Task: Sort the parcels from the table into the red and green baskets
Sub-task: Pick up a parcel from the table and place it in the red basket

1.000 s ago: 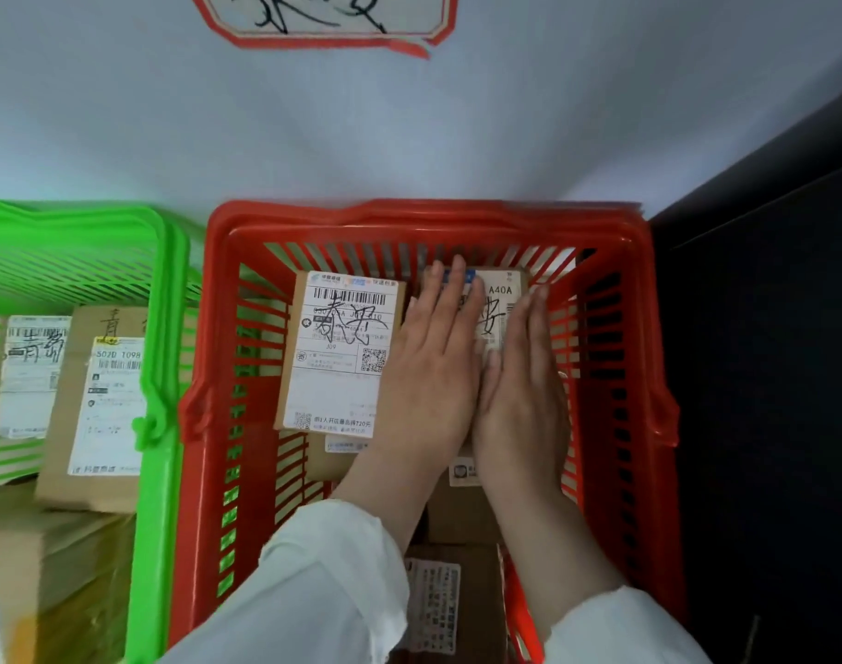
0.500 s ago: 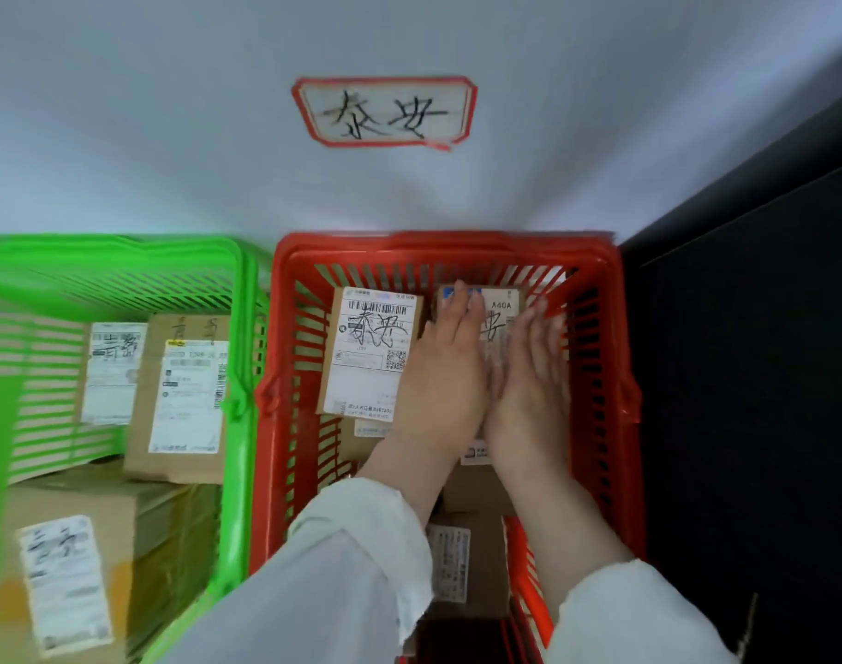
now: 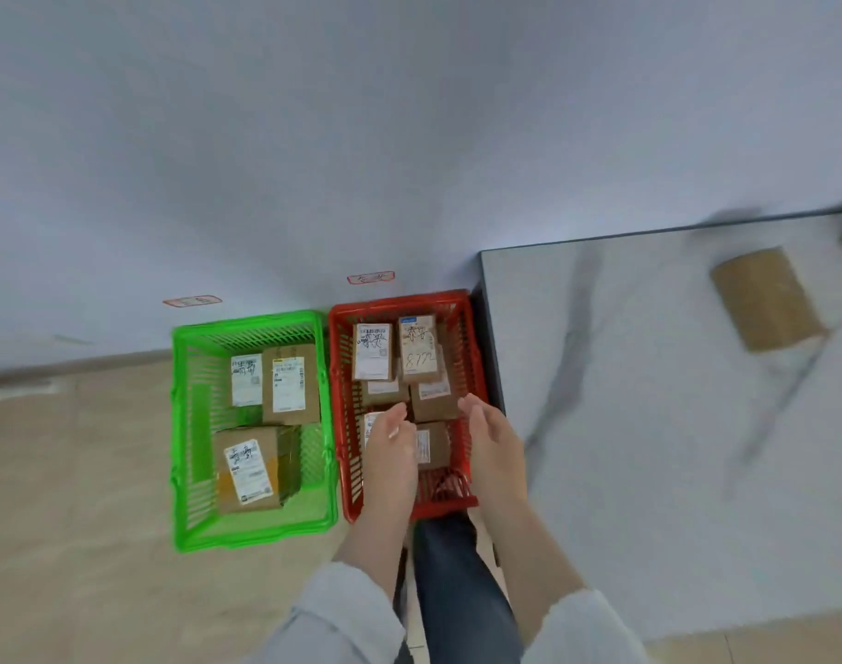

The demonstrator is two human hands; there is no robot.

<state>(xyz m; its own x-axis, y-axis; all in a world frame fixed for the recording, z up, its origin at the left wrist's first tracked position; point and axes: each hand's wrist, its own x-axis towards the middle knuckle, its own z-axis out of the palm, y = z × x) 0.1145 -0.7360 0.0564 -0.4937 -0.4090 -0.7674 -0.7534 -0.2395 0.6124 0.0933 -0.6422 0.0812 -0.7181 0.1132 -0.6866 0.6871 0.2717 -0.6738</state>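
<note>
Parcels (image 3: 372,352) sit packed in red basket (image 3: 409,299), more in green basket (image 3: 246,321) beside it, both on tan floor (image 3: 73,472) against pale wall (image 3: 313,136). I see one parcel (image 3: 764,299) on marbled counter (image 3: 649,424). Left hand (image 3: 390,438) and right hand (image 3: 493,433) over red basket, fingers loose, apart, empty.

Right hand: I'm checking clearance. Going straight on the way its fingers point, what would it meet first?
Probably the nearest brown parcel in the red basket, just ahead of the right hand. Depth is unclear, so the hand may pass above it.
</note>
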